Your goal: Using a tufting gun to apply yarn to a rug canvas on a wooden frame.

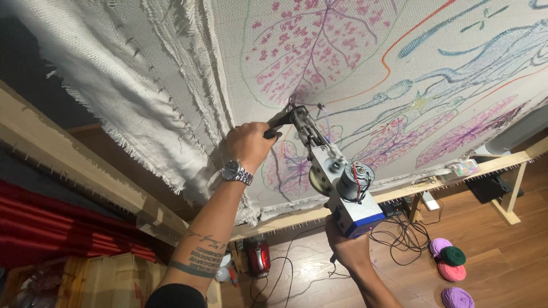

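pressing the tufting gun [337, 177] needle-first into the stretched backing cloth [354, 63], i have my left hand [248, 142] wrapped tight round the black front handle and my right hand [345, 242] closed on the grip under the blue base. i judge steady pressure along the purple leaf outline [288, 165] matters most. the wooden frame rail [399, 191] runs close below the gun; cables [399, 234] and yarn balls [451, 256] sit on the floor.
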